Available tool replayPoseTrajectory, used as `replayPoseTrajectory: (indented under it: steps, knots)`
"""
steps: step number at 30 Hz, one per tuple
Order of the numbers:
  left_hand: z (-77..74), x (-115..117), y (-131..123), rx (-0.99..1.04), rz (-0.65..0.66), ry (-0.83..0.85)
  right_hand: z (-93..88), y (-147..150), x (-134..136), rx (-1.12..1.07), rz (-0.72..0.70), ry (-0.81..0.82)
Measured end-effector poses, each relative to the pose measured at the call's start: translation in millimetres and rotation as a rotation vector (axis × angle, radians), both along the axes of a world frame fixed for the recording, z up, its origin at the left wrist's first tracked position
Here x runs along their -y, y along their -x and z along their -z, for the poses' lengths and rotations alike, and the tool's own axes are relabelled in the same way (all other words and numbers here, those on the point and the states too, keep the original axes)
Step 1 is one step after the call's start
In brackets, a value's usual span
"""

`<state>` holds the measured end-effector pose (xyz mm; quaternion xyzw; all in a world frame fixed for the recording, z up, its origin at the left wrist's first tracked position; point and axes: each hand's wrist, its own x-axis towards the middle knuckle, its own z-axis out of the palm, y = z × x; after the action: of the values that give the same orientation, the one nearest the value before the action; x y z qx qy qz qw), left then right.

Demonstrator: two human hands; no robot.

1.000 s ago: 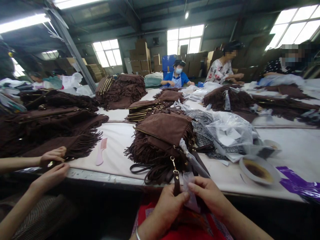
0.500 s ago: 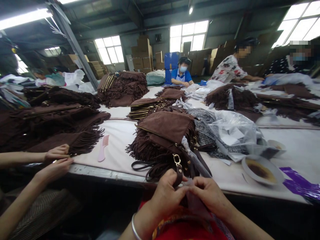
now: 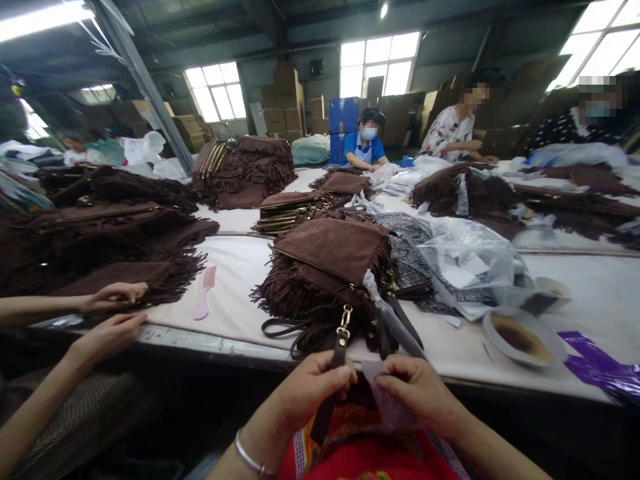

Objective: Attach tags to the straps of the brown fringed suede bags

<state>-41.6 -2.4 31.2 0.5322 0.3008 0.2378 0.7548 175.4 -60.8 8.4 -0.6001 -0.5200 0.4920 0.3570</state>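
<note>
My left hand (image 3: pixel 320 387) is closed on a dark brown bag strap (image 3: pixel 341 348), whose gold clasp (image 3: pixel 345 320) hangs on the fringed brown bag (image 3: pixel 327 250) lying on the table. The strap's loose end dangles below my fingers. My right hand (image 3: pixel 413 383) pinches a small translucent plastic piece (image 3: pixel 383 393), held just right of the strap and apart from it. A longer plastic-wrapped strap (image 3: pixel 393 320) runs from the bag down toward my right hand. A thin dark wrist loop (image 3: pixel 283 328) lies at the bag's left.
On the left, a co-worker's hands (image 3: pixel 113 320) are at a fringed brown pile (image 3: pixel 105 247), near a pink comb (image 3: pixel 203 297). On the right lie a clear plastic bag (image 3: pixel 475 257), a bowl of brown stuff (image 3: pixel 523 337) and purple film (image 3: pixel 600 363). Other people work across the table.
My hands have moved apart. The left has shifted left with the strap, baring its loose end, while the right keeps the plastic piece. The co-worker's hands at left have separated.
</note>
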Motion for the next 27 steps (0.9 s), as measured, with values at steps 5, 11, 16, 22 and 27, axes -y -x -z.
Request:
replayPoseTrajectory:
  steps: [5, 11, 16, 22, 27]
  knots:
    - [4.7, 11.4, 34.5, -0.136, 0.329, 0.065, 11.9, -4.9, 9.0, -0.096, 0.029, 0.061]
    - [-11.6, -4.9, 32.1, -0.019, 0.111, 0.091, 9.0, -0.4, 12.9, -0.011, -0.051, -0.027]
    - [-24.1, -12.2, -4.1, -0.059, -0.148, -0.049, 4.4, 1.8, 13.8, 0.003, -0.088, -0.062]
    - [-16.5, -3.6, -20.5, -0.154, -0.152, -0.235, 4.5, -0.1, 15.2, 0.005, -0.046, -0.068]
    - [-10.4, -0.5, -17.7, -0.191, -0.181, -0.367, 9.7, 1.7, 15.9, 0.007, -0.026, -0.051]
